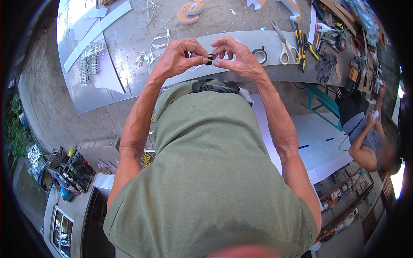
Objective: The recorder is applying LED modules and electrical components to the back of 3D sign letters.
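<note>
Above the near edge of the metal-topped table, my two hands face each other. My left hand (183,55) is closed, pinching a small black strip (211,57) between thumb and fingertips; its exact kind is too small to make out. Close by on the other side, my right hand (238,58) has thumb and forefinger apart, its fingertips right at the strip's end. Just beyond that hand, a roll of black tape (264,53) lies on a long pale sheet (241,38). White wires with small light modules (158,46) lie past my left hand.
Scissors (284,48) and cutter knives (300,47) lie to the right, near a dark glove (325,68) and a tool pile. White strips (98,36) and a bundle of metal coils (89,64) are at left. An orange-and-white cut-out letter (189,12) lies farther back. Another person (369,142) works at right.
</note>
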Demonstrator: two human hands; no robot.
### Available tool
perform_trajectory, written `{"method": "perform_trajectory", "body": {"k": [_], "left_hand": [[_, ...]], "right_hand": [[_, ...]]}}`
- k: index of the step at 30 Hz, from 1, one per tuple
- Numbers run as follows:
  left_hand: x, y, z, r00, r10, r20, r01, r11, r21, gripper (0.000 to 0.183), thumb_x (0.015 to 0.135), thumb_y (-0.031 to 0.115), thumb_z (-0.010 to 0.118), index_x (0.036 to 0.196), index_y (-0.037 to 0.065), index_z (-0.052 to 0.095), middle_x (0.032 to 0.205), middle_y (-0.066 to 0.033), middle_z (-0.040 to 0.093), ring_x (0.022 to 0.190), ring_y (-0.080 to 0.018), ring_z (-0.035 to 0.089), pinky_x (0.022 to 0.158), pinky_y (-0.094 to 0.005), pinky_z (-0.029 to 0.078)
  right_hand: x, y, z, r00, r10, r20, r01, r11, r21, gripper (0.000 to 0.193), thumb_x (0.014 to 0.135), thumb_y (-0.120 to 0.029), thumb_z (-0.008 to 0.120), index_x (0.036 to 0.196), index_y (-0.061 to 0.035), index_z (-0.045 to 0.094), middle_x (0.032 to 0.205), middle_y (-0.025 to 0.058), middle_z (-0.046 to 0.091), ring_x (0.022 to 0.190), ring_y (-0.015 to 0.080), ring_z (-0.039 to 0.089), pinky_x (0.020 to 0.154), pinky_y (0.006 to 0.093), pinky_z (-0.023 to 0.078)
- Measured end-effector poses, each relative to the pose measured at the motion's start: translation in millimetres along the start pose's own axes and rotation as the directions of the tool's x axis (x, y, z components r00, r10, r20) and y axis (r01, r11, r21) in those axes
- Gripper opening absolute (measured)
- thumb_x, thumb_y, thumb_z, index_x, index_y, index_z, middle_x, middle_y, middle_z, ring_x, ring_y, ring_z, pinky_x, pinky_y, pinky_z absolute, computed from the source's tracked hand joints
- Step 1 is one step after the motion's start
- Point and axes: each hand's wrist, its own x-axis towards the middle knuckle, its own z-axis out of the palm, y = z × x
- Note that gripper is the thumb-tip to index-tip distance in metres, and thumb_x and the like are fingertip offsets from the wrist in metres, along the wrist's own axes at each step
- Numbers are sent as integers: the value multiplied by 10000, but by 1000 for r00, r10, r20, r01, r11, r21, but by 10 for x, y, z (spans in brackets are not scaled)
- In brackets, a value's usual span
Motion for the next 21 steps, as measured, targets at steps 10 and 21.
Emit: {"method": "perform_trajectory", "body": {"k": [10, 21], "left_hand": [[-6, 18, 42, 1000, -16, 17, 16, 1000, 0, 102, 834, 146, 796, 909, 77, 800, 816, 4, 673, 680, -97, 551, 576, -278, 403], [-12, 134, 81, 999, -12, -41, 14, 998, 53, 93, 828, 134, 797, 895, 69, 797, 809, 0, 669, 654, -96, 527, 565, -276, 408]], "right_hand": [[-65, 47, -3, 995, -96, -4, 96, 994, 48, 261, 892, -147, 742, 1151, -117, 731, 801, -9, 641, 751, 107, 574, 724, 298, 498], [-61, 33, -25, 976, -216, -9, 216, 976, -24, 224, 843, -71, 794, 1062, -69, 750, 821, -4, 631, 756, 99, 554, 696, 273, 466]]}}
